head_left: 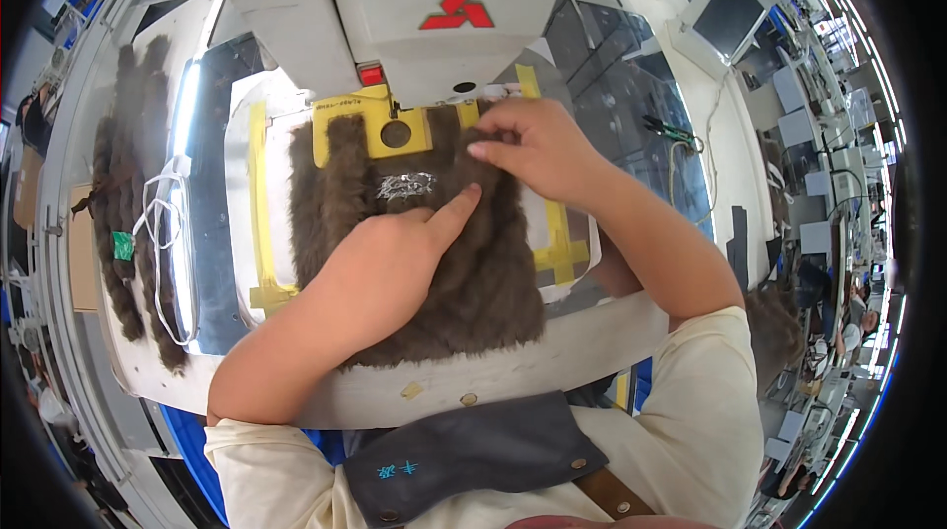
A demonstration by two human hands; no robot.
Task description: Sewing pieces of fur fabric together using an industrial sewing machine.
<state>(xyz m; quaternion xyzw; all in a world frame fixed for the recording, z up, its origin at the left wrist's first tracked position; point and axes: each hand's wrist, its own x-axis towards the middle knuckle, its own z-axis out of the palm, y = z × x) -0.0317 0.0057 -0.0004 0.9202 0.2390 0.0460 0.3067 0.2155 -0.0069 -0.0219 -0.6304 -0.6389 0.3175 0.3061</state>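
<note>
On the worktop, brown fur seems steadied by the left hand, one finger straight; fingers of the right hand are narrow, both grips unclear.

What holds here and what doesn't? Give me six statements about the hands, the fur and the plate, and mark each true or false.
1. The left hand is over the brown fur. True.
2. The right hand is at the upper right part of the brown fur. True.
3. The yellow plate has a square hole. False: it is round.
4. In the picture, a silvery patch shows below the yellow plate. True.
5. The left hand's index finger is curled in. False: it is stretched out.
6. The silvery patch is right of both hands. False: it is left of the right hand.
</note>
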